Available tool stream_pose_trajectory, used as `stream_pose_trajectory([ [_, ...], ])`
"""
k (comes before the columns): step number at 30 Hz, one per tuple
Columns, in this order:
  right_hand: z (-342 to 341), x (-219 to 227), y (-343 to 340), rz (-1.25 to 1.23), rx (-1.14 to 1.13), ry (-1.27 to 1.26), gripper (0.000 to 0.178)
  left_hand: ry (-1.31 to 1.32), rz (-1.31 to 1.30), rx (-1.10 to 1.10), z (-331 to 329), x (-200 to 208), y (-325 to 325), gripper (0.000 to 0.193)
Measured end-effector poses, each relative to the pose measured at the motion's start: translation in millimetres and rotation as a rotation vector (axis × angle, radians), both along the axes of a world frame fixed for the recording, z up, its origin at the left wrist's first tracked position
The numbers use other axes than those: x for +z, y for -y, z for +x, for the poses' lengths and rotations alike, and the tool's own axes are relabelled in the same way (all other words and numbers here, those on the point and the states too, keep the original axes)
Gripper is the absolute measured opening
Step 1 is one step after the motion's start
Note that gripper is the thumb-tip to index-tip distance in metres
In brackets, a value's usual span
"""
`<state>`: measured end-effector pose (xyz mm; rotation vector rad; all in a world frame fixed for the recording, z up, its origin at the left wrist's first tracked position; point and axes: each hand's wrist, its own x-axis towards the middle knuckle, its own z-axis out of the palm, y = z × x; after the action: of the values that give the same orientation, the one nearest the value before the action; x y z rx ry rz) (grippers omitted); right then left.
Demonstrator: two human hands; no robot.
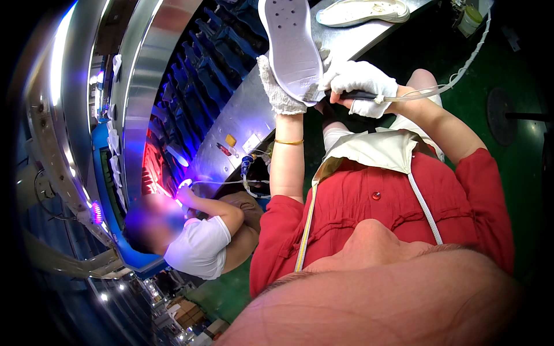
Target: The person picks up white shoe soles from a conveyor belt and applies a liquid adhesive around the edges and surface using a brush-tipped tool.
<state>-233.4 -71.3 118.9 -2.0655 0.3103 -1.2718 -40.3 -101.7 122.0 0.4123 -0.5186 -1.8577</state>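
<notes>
My left hand (276,91), in a white knit glove, grips a pale white shoe sole (291,49) from below and the side. The sole is tilted up lengthwise, with small dark holes near its far end. My right hand (365,86), in a white glove with bare fingertips showing, is closed round the dark handle of a corded tool (359,95). The tool's tip is close to the near end of the sole; its exact contact is hard to make out. A white cord (444,86) runs from the handle up to the right. Just beyond my hands lies a cream shoe (362,12).
A metal bench (231,124) runs diagonally past my left side, with a small yellow block (231,140) on it. Dark blue shoe forms (202,69) fill a rack behind. A co-worker (199,245) sits at the left under purple light. A round dark base (503,115) stands right.
</notes>
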Motion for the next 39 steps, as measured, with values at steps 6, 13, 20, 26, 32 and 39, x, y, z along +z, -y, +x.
stream_pose_trajectory([
  [6, -5.2, -2.4, 4.8, 0.710, 0.273, -0.068, 0.011, -0.226, 0.033, -0.247, -3.2, 20.6, 1.7, 0.076],
  [13, 0.6, 2.4, 18.7, 0.322, 0.018, -0.119, 0.014, 0.298, 0.114, -0.130, 0.9, 15.6, 10.2, 0.059],
  [20, 2.7, 6.6, 25.7, 0.531, -0.019, -0.327, 0.014, 0.567, 0.185, -0.157, 2.9, 6.5, 21.9, 0.045],
  [26, -12.4, 23.3, 36.9, 0.622, 0.053, -0.353, 0.015, 0.619, 0.255, -0.281, -0.5, 7.9, 19.9, 0.047],
  [32, -18.1, 14.8, 34.5, 0.487, -0.086, -0.480, 0.017, 0.736, 0.215, -0.329, -0.7, 14.0, 17.4, 0.043],
  [39, -25.0, 15.5, 31.1, 0.562, -0.074, -0.316, 0.019, 0.664, 0.238, -0.393, -2.6, 21.6, 12.8, 0.047],
])
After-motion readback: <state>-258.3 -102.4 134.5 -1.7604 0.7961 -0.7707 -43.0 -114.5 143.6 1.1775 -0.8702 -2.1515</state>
